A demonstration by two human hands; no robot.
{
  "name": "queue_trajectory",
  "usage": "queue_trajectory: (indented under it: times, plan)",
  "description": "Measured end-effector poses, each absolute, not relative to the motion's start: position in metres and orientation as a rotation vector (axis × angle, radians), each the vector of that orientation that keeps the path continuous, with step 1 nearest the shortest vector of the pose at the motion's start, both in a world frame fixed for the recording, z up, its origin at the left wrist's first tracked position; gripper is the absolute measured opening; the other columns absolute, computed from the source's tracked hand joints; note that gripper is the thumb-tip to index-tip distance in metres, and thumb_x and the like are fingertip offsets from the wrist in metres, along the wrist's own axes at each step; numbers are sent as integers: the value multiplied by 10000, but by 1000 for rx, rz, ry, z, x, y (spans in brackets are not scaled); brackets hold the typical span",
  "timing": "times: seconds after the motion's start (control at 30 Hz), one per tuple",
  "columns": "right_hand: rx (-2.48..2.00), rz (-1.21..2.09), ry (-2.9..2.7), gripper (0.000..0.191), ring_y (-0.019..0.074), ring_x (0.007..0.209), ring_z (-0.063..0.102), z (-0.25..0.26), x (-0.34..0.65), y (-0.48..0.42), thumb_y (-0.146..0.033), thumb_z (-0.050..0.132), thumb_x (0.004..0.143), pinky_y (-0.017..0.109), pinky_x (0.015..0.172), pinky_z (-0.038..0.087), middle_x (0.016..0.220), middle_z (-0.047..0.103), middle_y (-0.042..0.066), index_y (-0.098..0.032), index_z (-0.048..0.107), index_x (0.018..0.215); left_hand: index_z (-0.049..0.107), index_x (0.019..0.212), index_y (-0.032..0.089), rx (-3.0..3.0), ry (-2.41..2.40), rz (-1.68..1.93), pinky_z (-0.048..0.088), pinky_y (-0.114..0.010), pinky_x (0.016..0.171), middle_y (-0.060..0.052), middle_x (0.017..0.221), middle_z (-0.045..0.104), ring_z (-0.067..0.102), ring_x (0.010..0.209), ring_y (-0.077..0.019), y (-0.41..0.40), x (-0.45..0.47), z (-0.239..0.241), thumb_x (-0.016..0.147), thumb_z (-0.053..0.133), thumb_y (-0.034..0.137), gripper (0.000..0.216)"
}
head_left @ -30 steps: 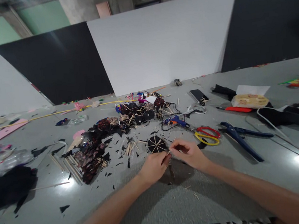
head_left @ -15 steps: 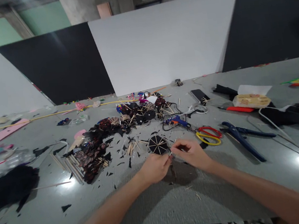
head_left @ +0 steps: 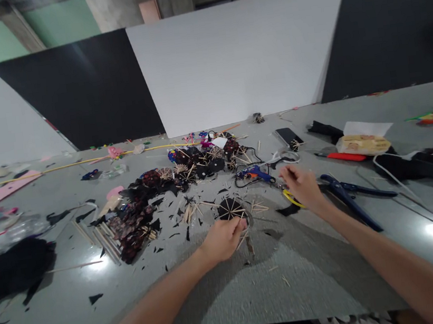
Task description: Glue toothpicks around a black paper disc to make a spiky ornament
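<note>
My left hand (head_left: 223,239) is closed in a pinch at the near edge of a black disc (head_left: 229,206) with thin wooden sticks radiating across it. What the fingertips hold is mostly hidden; a stick end (head_left: 243,241) shows just below them. My right hand (head_left: 303,187) is raised off to the right, fingers loosely bent and apart, with nothing visible in them. It partly covers scissors with yellow handles (head_left: 294,199). A blue glue gun (head_left: 260,174) lies just left of its fingertips. Short loose sticks (head_left: 260,207) lie between the hands.
Dark lace and stick wheels (head_left: 197,165) are heaped behind. Stick bundles (head_left: 105,243) and black scraps lie left. On the right are blue pliers (head_left: 349,203), a red-handled cutter (head_left: 345,156), a phone (head_left: 288,136) and a pack (head_left: 363,143). A panel wall (head_left: 243,63) stands behind.
My right hand has moved away from the left, to the right and farther back, over the scissors. My left hand keeps its pinch, slightly shifted left. Sticks between them are now uncovered.
</note>
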State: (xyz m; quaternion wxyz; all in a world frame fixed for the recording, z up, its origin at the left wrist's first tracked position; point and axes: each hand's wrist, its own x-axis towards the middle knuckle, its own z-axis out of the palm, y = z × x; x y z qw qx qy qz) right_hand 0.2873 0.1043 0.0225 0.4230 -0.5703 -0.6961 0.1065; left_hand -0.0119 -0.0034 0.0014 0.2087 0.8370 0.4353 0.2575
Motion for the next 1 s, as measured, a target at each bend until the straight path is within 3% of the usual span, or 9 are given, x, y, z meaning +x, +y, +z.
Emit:
queue_trajectory:
  times: [0.07, 0.17, 0.27, 0.33, 0.4, 0.5, 0.57, 0.8, 1.0]
  plan:
    - [-1510, 123, -1790, 401, 239, 712, 592, 26, 306, 123, -497, 433, 1020, 340, 695, 428, 741, 646, 81, -201, 627, 832, 641, 898, 207, 2180, 1201, 773, 458, -255, 664, 0, 672, 636, 620, 627, -152, -2, -12, 5, 1100, 324, 360, 406]
    - [-1638, -177, -1836, 262, 309, 975, 631, 34, 327, 146, -281, 447, 987, 390, 850, 459, 1041, 677, 198, -125, 649, 1046, 622, 866, 207, 2004, 1229, 852, 415, -248, 614, 34, 568, 547, 542, 541, -138, 0, -12, 4, 1098, 313, 423, 443]
    - [-1793, -414, -1857, 409, 386, 1228, 551, 41, 326, 159, -183, 477, 930, 456, 968, 436, 1326, 566, 288, -52, 582, 1303, 617, 894, 206, 1900, 1280, 959, 386, -248, 591, 52, 543, 508, 504, 510, -130, 2, -12, -1, 1086, 335, 477, 435]
    - [-1846, -308, -1983, 387, 380, 1223, 567, 42, 310, 163, -254, 495, 958, 443, 981, 439, 1297, 612, 263, -73, 614, 1279, 605, 901, 207, 1864, 1283, 1028, 388, -245, 599, 52, 556, 516, 513, 522, -128, 4, -13, -4, 1082, 341, 495, 430]
    - [-1848, -31, -2151, 383, 329, 1108, 647, 41, 288, 164, -415, 474, 1010, 386, 957, 457, 1139, 709, 203, -118, 688, 1122, 573, 865, 211, 1845, 1274, 1073, 386, -244, 600, 50, 558, 516, 515, 530, -127, 4, -15, -7, 1082, 333, 500, 434]
    - [-1936, 212, -2255, 631, 321, 950, 714, 34, 253, 164, -700, 427, 978, 359, 845, 490, 986, 757, 187, -137, 708, 1018, 506, 782, 219, 1854, 1274, 1078, 356, -252, 580, 51, 537, 485, 474, 509, -126, 5, -16, -9, 1081, 330, 511, 453]
    - [-1982, 167, -2238, 720, 348, 960, 727, 26, 236, 164, -771, 448, 934, 375, 825, 497, 1021, 757, 222, -109, 685, 1089, 453, 732, 222, 1874, 1285, 1063, 328, -262, 569, 52, 527, 457, 436, 496, -124, 5, -16, -10, 1080, 326, 523, 477]
    - [-2001, 61, -2078, 501, 340, 995, 740, 8, 228, 168, -524, 581, 964, 361, 839, 501, 1044, 758, 237, -87, 630, 1205, 398, 713, 229, 1884, 1334, 1052, 284, -282, 571, 45, 566, 421, 395, 520, -129, 7, -15, -9, 1076, 298, 541, 490]
    - [-1738, 147, -1848, 558, 320, 1033, 715, 5, 249, 170, -527, 627, 926, 365, 880, 512, 1162, 742, 188, -111, 586, 1296, 392, 749, 232, 1752, 1273, 1159, 286, -284, 590, 48, 614, 405, 388, 566, -131, 11, -13, -12, 1082, 305, 475, 422]
